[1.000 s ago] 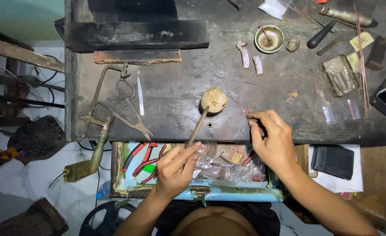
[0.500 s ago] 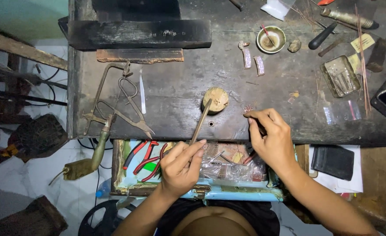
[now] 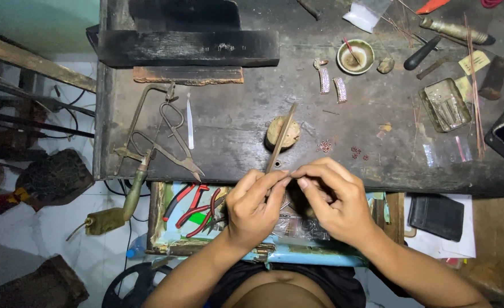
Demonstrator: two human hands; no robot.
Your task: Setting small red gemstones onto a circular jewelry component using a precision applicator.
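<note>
Low in the middle of the frame, both hands meet at the bench edge: the left hand (image 3: 255, 205) pinches the lower end of a thin wooden stick (image 3: 280, 138) between thumb and fingertips, and the right hand (image 3: 334, 197) closes in from the other side, its fingertips touching the same spot, though whether it grips the stick or something tiny there is too small to tell. The stick slants up and to the right, crossing a round, rough, tan block (image 3: 282, 132) just above the hands. Below the hands, an open drawer (image 3: 161, 219) shows red-handled pliers (image 3: 190, 204) and crumpled clear plastic. Right of the block, small reddish beads (image 3: 324, 146) lie scattered on the dark, scarred workbench (image 3: 235, 122). At centre left, a thin metal saw frame (image 3: 135, 125) and slim scissors (image 3: 175, 134) lie flat. Further up, two pale curved pieces (image 3: 332, 85) sit beside a small round bowl (image 3: 355, 56). At upper left, a long charred black block (image 3: 189, 48) runs across. Far left, a pale floor (image 3: 47, 228) with clutter.
</note>
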